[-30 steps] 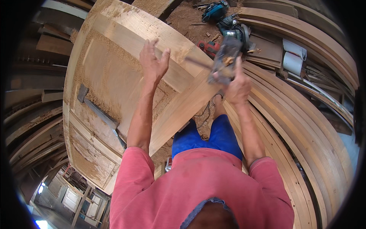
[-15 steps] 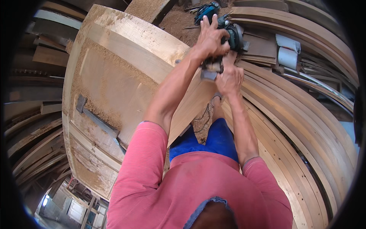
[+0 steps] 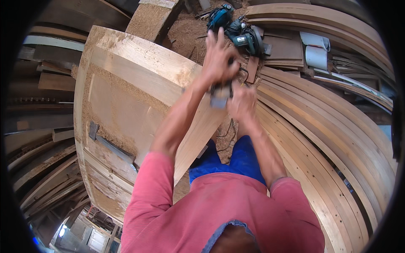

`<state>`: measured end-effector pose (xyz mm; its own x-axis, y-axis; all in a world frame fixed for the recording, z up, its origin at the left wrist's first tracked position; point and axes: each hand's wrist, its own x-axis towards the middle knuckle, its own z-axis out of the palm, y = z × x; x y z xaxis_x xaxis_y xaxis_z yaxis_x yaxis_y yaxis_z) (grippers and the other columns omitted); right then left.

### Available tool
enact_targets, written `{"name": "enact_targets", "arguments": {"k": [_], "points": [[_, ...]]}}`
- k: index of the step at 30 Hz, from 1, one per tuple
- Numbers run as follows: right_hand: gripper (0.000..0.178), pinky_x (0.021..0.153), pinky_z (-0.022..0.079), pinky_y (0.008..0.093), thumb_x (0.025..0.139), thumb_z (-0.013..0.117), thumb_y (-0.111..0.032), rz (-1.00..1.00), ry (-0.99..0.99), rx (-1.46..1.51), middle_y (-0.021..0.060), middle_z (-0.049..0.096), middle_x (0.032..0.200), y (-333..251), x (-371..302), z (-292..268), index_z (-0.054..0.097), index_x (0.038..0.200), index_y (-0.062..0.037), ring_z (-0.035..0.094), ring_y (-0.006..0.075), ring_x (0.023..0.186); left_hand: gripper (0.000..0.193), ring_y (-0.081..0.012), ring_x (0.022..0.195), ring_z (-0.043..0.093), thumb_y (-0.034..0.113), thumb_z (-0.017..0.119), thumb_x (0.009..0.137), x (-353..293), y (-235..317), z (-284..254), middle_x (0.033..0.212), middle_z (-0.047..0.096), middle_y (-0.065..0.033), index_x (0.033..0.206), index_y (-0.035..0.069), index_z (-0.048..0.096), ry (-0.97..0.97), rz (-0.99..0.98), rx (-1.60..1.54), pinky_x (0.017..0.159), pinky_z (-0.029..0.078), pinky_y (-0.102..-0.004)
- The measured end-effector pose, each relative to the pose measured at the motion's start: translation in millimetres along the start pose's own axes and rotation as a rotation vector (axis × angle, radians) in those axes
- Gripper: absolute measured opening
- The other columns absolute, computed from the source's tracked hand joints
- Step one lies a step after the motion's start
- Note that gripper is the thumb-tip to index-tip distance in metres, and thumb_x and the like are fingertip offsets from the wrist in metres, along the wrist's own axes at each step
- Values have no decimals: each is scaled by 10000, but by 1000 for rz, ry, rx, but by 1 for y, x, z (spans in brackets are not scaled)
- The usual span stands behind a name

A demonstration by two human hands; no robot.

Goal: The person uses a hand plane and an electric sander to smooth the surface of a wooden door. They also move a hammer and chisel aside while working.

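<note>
Both my hands are on a power planer (image 3: 220, 98), blurred by motion, at the right-hand edge of a large framed wooden panel (image 3: 126, 95). My left hand (image 3: 218, 61) grips its far part, with two fingers stretched out ahead. On the near right side, my right hand (image 3: 242, 102) is closed around the planer, its fingers partly hidden. A pale board (image 3: 198, 130) along the panel's edge runs under the tool toward me. Sawdust and shavings cover much of the panel. A dark hammer-like tool (image 3: 113, 148) lies on its left part.
Beyond my hands, a teal power tool (image 3: 219, 17) and a circular saw (image 3: 249, 42) rest among shavings. Long stacked boards (image 3: 320, 139) curve along my right. More timber (image 3: 42, 156) is piled at the left. A dark cord (image 3: 230, 130) trails near my legs.
My hands and the planer have shifted slightly back toward me, both still gripping it. The whole view has also shifted, so the panel sits a little lower in it.
</note>
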<state>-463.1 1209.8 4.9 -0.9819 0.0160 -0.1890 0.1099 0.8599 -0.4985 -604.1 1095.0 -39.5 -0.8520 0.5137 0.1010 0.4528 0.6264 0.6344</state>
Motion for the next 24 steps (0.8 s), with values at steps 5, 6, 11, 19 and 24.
{"name": "enact_targets", "arguments": {"k": [5, 6, 11, 19, 24], "points": [[442, 855, 506, 501, 778, 709, -73, 103, 139, -59, 237, 719, 929, 46, 55, -84, 598, 1205, -40, 687, 461, 921, 547, -616, 1459, 300, 329, 783, 794, 104, 50, -30, 1602, 339, -362, 1316, 192, 698, 259, 99, -137, 1260, 189, -629], [461, 889, 509, 495, 789, 699, -52, 230, 70, -9, 248, 725, 999, 50, 43, -95, 589, 1237, -27, 684, 456, 990, 605, -571, 1457, 334, 320, 787, 828, 87, 52, -46, 1591, 351, -354, 1383, 140, 627, 341, 141, -108, 1245, 195, -626], [392, 813, 555, 406, 992, 708, -279, 365, 390, 687, 92, 722, 1119, 132, -43, -43, 623, 1283, -31, 714, 246, 958, 762, -574, 1542, 145, 337, 598, 990, -71, 21, -23, 1649, 171, -401, 1579, -60, 321, 283, -80, 226, 1229, 141, -675], [489, 374, 302, 279, 1042, 550, -591, 1415, 181, 1220, -27, 457, 596, 192, -169, 29, 550, 864, -136, 407, 85, 423, 777, -381, 1624, 43, 548, 369, 1044, -99, -34, -35, 1747, 94, -219, 1671, 111, 229, -256, -109, 572, 1304, 48, -541], [495, 380, 293, 265, 1039, 546, -603, 1362, 120, 1284, -22, 469, 605, 189, -156, 31, 557, 888, -132, 416, 85, 430, 767, -434, 1600, 138, 544, 328, 1082, -70, -164, -112, 1711, 148, -297, 1682, 95, 163, -64, -626, 806, 1305, 70, -533]]}}
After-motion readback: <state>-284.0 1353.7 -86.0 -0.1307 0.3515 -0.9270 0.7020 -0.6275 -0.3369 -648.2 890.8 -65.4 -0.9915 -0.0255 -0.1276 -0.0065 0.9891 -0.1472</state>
